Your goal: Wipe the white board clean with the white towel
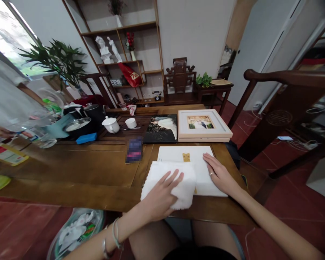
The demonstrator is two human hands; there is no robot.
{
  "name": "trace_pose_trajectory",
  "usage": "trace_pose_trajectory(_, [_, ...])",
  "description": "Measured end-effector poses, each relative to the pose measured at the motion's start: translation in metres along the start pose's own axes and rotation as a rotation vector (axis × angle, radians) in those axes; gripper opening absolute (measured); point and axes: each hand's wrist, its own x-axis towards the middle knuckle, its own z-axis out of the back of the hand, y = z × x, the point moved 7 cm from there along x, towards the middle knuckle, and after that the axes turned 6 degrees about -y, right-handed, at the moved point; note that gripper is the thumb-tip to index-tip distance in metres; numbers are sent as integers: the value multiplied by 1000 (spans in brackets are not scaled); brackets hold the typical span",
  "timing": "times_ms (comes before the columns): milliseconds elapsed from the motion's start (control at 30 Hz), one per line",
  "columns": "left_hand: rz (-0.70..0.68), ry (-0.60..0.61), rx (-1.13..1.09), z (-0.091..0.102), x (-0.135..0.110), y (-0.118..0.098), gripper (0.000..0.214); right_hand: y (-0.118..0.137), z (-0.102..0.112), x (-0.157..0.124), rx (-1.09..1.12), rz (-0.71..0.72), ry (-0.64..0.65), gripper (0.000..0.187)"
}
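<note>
A white cloth (162,180) with a fuzzy edge is spread over the left part of a flat white panel (184,153) and overhangs its near edge. My left hand (162,196) lies on top of this cloth, fingers spread and pressing down. The panel has small gold-coloured metal pieces, one gold plate (186,157) near its far edge and another partly hidden by the cloth. Flat on the panel's right side rests my right hand (219,172), its fingers stretched out, with a ring on one finger.
Beyond the panel are a dark picture (162,128) and light wooden frames (206,135), stacked. A pixelated dark item (134,150) lies left. Farther left stand a white teapot (111,124), a cup (130,123), a blue sponge (86,138) and another person's sleeve (5,83). A bin (78,231) is below.
</note>
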Motion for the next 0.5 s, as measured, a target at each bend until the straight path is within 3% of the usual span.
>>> trace_pose_trajectory(100, [3,30,2,-1,2,7,18,-1,0,0,2,-3,-10,41])
trace_pose_trajectory(333, [235,-40,153,-4,59,77,45,-1,1,0,19,-3,-8,41])
trace_pose_trajectory(433, [254,-28,173,-6,68,83,42,0,2,0,13,-2,-10,41])
trace_pose_trajectory(500, [233,4,169,-10,63,74,38,0,2,0,2,-2,-6,41])
